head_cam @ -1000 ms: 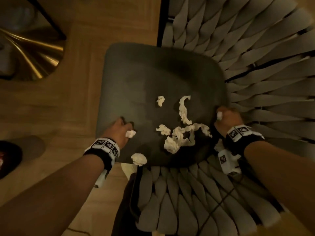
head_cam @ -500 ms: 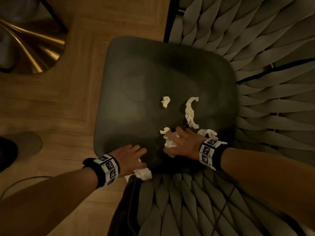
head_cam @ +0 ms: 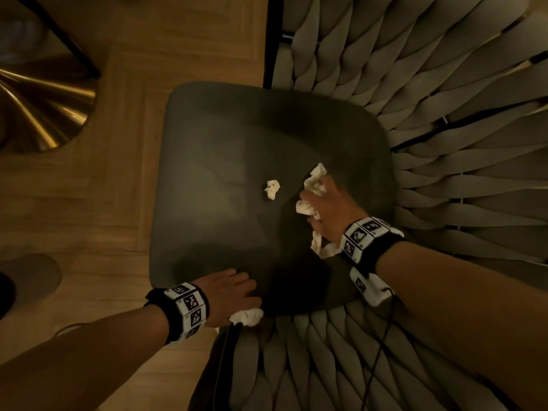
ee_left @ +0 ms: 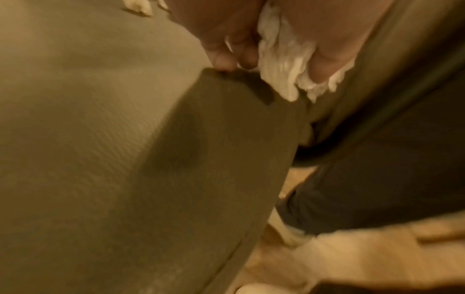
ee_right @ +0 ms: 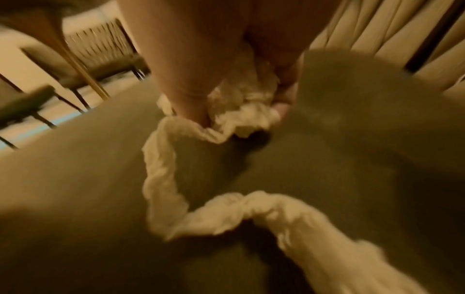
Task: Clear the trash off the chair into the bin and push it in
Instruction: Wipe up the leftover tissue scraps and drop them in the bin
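A dark grey chair seat point(head_cam: 237, 137) fills the middle of the head view. My right hand point(head_cam: 315, 200) grips a bunch of white tissue point(head_cam: 314, 182) on the seat's right side, and a twisted strip point(head_cam: 320, 247) trails back under the wrist. In the right wrist view the fingers point(ee_right: 196, 99) curl round that tissue point(ee_right: 246, 113), the strip point(ee_right: 171, 179) lying on the seat. One small tissue scrap point(head_cam: 272, 188) lies loose mid-seat. My left hand point(head_cam: 250, 295) is at the seat's near edge, pinching a crumpled tissue wad point(head_cam: 247, 317) point(ee_left: 284, 65). No bin is in view.
Woven grey straps point(head_cam: 430, 99) of the chair's back and sides wrap the seat on the right and near side. A brass table base point(head_cam: 38, 108) stands at the upper left on the wooden floor point(head_cam: 103, 218). A shoe point(head_cam: 26, 280) is at the left edge.
My right hand has gathered the tissue pile and moved farther up the seat to the long strip. The left hand stays at the near edge with its wad.
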Demonstrator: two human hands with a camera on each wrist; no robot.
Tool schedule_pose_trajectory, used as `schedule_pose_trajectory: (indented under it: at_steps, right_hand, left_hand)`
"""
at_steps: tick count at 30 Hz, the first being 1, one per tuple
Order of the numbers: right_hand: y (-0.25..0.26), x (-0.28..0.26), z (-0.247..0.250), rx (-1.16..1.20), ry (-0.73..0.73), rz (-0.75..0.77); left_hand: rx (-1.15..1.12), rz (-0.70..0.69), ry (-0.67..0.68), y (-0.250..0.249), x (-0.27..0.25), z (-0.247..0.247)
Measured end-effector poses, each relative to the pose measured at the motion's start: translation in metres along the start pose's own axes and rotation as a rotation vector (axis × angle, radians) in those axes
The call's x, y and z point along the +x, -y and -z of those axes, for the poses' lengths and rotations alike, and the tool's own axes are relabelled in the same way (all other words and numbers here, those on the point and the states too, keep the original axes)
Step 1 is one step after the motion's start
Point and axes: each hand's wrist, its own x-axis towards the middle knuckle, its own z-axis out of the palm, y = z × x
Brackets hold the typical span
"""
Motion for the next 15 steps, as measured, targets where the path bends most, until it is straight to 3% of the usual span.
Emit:
schedule_pose_trajectory:
  at_steps: [5, 9, 12, 15]
  right_hand:
    - [0.008, 0.018, 0.002, 0.091, 0.011, 0.007]
    - [-0.004, 0.003, 0.025, 0.25, -0.016, -0.099]
    - [-0.031, -0.03, 0.044, 0.336, 0.021, -0.321]
    - [-0.064, -0.061, 0.051, 0.363, 0.127, -0.529]
  left_hand:
    - [-0.52, 0.18, -0.387, 0.009, -0.01, 0.039]
    - [-0.543, 0.46, -0.591, 0.026, 0.001, 0.101]
    - [-0.361, 0.519, -0.603, 0.048, 0.021, 0.129]
    - [-0.185, 0.526, -0.443, 0.061, 0.045, 0.134]
